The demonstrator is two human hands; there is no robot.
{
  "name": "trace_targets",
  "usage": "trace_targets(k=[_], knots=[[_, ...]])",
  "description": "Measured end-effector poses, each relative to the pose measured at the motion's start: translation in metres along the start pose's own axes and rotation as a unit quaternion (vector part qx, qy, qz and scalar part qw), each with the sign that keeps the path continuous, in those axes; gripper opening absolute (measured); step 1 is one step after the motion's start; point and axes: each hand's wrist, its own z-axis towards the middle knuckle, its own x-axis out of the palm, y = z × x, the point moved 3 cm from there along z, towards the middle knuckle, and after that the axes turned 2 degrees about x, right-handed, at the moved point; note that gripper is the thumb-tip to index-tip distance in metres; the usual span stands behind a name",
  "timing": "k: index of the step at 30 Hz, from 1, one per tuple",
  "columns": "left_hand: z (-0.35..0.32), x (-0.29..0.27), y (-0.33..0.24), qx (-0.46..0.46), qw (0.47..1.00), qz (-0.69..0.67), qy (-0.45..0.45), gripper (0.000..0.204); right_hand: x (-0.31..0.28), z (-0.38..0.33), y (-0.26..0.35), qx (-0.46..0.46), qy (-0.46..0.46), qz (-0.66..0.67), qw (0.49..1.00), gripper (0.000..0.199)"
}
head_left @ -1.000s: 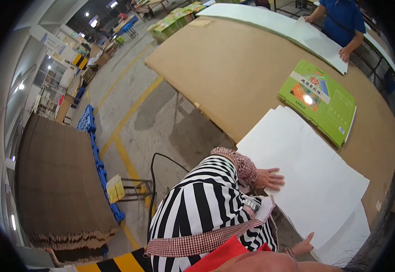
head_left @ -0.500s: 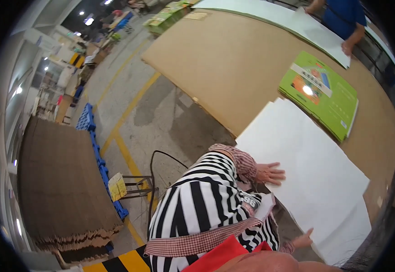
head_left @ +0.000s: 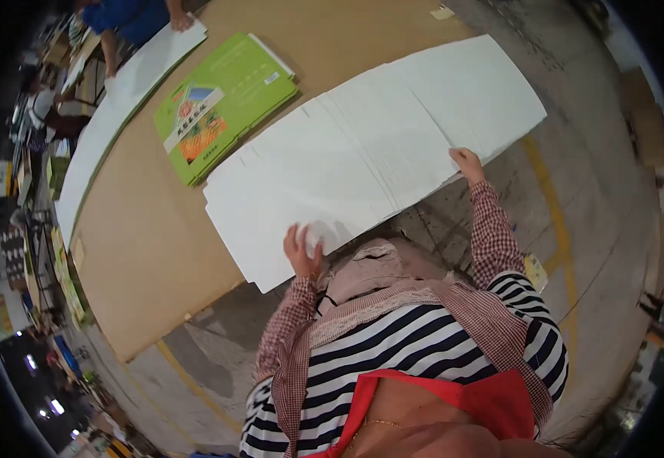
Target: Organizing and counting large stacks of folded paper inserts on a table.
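Big white flattened carton sheet (head_left: 370, 153), lying across the near edge of the brown table (head_left: 141, 252) and hanging a bit over it toward the body. Probably light for its size but floppy along the scored fold lines (stiff between the creases, so likely to hinge or sag if lifted from one end only). Smooth face, so maybe a little slippery under flat palms. Best taken at the near long edge, hands well apart, roughly where they sit already. Left hand (head_left: 303, 249) spread flat, fingers splayed on the near left corner area. Right hand (head_left: 467, 163) at the near edge further right, fingers curled onto the sheet, though can't tell whether actually pinching. Plain white, long rectangle, faint parallel creases, flap cuts along the edges. Green printed flat carton (head_left: 221, 103) just beside it, partly tucked under.
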Motion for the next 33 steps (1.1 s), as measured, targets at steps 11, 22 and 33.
trace_targets(k=[11, 22, 33], knots=[[-0.082, 0.042, 0.007, -0.795, 0.358, -0.381, -0.307, 0.094, 0.005, 0.034, -0.020, -0.058, 0.079, -0.184, 0.978, 0.033], [-0.048, 0.087, 0.025, -0.575, 0.360, -0.630, -0.378, 0.052, -0.010, 0.051, -0.045, -0.043, 0.164, 0.088, 0.982, 0.026], [-0.040, 0.075, 0.013, -0.622, 0.337, -0.586, -0.396, 0.047, -0.006, 0.042, -0.029, -0.156, 0.081, -0.155, 0.972, 0.024]])
